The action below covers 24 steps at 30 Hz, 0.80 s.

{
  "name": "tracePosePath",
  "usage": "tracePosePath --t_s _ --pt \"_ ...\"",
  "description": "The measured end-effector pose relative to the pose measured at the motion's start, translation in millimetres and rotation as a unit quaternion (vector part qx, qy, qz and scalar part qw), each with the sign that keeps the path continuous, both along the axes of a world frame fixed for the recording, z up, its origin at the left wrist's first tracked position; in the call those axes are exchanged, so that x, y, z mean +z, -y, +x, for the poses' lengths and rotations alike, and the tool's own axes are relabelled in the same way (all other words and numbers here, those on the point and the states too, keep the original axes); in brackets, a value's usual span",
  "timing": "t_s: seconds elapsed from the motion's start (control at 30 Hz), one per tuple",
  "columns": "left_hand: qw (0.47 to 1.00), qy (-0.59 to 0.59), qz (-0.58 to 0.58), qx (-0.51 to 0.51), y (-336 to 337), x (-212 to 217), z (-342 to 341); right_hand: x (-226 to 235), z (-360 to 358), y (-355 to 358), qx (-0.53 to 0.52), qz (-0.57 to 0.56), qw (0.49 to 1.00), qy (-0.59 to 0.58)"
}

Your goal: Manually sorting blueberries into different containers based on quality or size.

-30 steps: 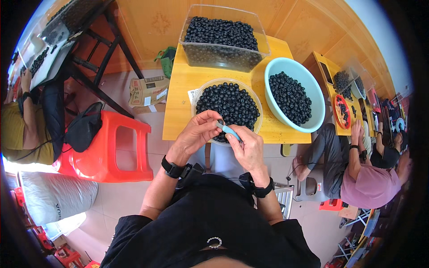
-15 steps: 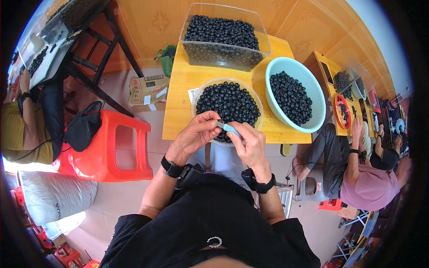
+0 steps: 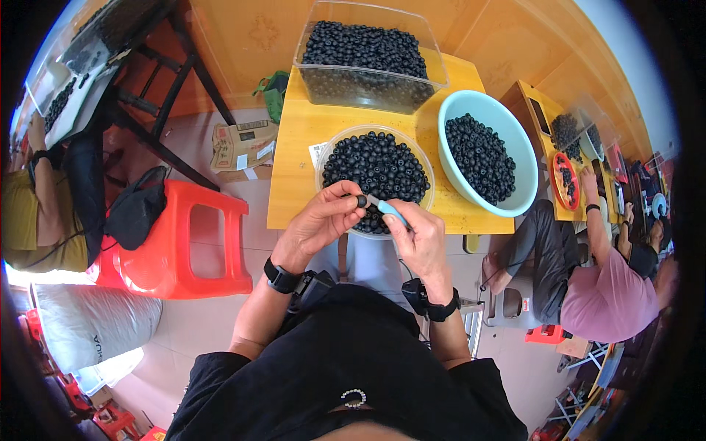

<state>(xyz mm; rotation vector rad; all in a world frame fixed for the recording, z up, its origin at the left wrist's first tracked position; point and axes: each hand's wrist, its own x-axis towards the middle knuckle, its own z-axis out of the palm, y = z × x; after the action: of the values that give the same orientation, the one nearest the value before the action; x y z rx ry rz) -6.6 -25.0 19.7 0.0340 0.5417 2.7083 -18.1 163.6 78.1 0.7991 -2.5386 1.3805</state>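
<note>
My left hand [image 3: 327, 217] pinches a small round black bead [image 3: 361, 201] between thumb and fingertips. In my right hand [image 3: 421, 239] is a small knife [image 3: 392, 212] with a light blue handle, its short blade pointing left at the bead; whether they touch is hard to tell. Both hands hover over the near edge of a round clear tub [image 3: 321, 158] heaped with similar black beads, several showing a pale dimple or hole. Right of it, a pale turquoise bowl [image 3: 526, 165] holds more of them. Behind, a large clear rectangular bin [image 3: 368, 98] is filled with the same beads.
The yellow wooden table [image 3: 290, 176] stands against a wooden panelled wall. To the left are a red plastic stool [image 3: 176, 250] with a black bag [image 3: 140, 209] and a cardboard box [image 3: 243, 147]. Other people sit at tables on both sides, a pink-shirted person [image 3: 610, 301] on the right.
The knife blade has drawn slightly back and tilted, so the bead in my left fingers shows more fully. My right hand shifted a little right. The pink-shirted person's arm moved.
</note>
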Motion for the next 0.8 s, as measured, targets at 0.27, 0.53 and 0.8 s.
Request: tracePosePath --t_s 0.27,0.53,0.8 --pt "1.0 -0.007 -0.008 0.009 0.2 -5.4 -0.1 0.6 2.1 6.4 0.035 0.029 0.999 -0.023" --pt "1.0 -0.003 0.0 -0.001 1.1 -6.9 0.7 2.5 3.1 7.0 0.036 0.044 0.998 -0.024" --pt "1.0 0.003 -0.004 0.001 1.9 -6.3 2.4 2.2 2.9 6.7 0.038 0.058 0.997 -0.022"
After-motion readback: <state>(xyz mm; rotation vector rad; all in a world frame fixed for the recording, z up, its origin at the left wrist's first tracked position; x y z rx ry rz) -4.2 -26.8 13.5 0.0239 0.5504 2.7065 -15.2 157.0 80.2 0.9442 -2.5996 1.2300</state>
